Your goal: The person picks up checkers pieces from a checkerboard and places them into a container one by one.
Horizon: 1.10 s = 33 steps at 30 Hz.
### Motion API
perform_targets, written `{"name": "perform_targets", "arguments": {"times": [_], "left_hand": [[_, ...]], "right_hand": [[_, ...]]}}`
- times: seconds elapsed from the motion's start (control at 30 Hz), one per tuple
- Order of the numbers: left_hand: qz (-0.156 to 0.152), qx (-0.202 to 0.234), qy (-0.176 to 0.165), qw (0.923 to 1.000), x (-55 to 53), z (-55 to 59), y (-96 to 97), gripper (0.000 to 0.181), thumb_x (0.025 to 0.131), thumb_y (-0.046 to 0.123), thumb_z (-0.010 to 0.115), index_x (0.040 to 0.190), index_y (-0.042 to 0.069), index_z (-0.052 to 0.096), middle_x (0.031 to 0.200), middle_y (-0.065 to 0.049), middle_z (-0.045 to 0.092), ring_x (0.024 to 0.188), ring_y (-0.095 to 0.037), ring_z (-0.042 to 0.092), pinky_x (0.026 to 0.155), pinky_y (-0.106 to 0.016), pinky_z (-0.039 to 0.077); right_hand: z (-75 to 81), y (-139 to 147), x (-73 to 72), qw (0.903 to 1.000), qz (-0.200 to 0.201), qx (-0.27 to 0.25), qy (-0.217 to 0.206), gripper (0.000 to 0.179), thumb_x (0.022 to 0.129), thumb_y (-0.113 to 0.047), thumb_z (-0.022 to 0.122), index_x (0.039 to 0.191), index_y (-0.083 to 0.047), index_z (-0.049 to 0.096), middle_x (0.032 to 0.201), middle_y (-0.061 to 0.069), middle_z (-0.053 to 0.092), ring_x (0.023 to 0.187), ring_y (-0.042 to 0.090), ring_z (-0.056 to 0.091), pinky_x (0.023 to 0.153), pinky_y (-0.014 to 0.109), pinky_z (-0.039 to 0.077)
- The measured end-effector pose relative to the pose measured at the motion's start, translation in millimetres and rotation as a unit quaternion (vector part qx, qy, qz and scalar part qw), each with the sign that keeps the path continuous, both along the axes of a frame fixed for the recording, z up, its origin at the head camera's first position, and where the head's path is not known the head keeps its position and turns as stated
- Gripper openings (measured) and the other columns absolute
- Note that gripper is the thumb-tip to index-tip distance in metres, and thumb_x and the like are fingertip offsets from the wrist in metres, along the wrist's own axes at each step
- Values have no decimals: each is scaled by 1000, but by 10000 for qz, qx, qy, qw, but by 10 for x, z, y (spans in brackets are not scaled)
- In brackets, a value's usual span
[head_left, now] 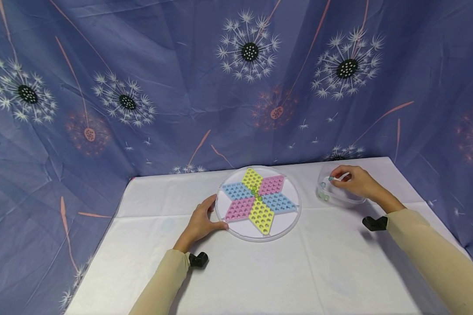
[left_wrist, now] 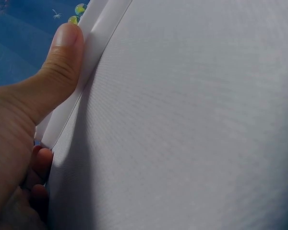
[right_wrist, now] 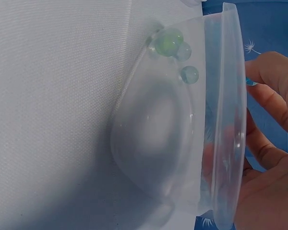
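Toward the back of the white table point(head_left: 260, 271), a round game board point(head_left: 284, 223) is lying flat, its six-pointed star facing up. The star's two yellow points are marking a line running from far to near, the far tip leaning slightly left and the near one slightly right; pink and blue points are filling the sides. Across the centre, three yellow-green marbles point(head_left: 256, 195) are sitting in a short row along roughly that same line. The left hand point(head_left: 202, 221) is gripping the board's left rim, the thumb resting at the near-left edge and spreading well away from the fingers, which are bending against the rim farther back. Right of the board, well apart, a clear bowl point(head_left: 344, 201) is standing upright. Over its left part, the right hand point(head_left: 354, 180) is pinching a blue-green marble point(head_left: 331, 178) between thumb and forefinger. Below, green and pale marbles point(right_wrist: 170, 42) are lying by the bowl's left wall.
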<state>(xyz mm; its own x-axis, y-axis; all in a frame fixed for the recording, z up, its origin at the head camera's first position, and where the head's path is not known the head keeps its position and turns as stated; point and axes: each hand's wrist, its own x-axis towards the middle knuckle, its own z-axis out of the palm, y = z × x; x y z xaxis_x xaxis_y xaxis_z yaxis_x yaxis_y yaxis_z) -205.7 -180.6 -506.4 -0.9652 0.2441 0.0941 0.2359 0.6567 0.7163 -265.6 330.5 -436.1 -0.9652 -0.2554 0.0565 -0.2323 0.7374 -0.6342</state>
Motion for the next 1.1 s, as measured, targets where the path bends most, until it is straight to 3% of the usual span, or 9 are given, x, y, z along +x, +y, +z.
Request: {"name": "perform_targets", "arguments": {"times": [0.2,0.5,0.93,1.1], "left_hand": [[13,-50,12,10000,1,11,7,114,60,39,93,152,9,34,107,-5,51,95,-20,41,87,-37,35],[24,-20,2,10000,-4,7,6,114,59,39,93,152,10,34,107,-5,51,95,-20,41,87,-38,35],[4,3,-30,10000,0,3,3,114,60,41,93,152,10,33,107,-5,51,95,-20,40,87,-38,35],[10,-8,-27,10000,-2,0,2,114,60,40,93,152,11,34,107,-5,51,95,-20,40,87,-38,35]], "right_hand": [[7,-1,5,10000,-31,25,67,21,90,-23,71,106,-9,69,106,13,64,92,28,60,76,33,48],[14,-11,31,9999,-94,-32,87,48,88,-39,72,123,-8,63,111,17,60,94,31,60,80,42,47],[40,-6,30,9999,-128,-37,106,51,88,-42,71,127,-10,61,113,16,58,96,30,59,80,42,47],[91,-37,14,9999,-131,-7,102,53,88,-45,69,128,-11,60,117,17,57,98,31,58,84,48,46]]}}
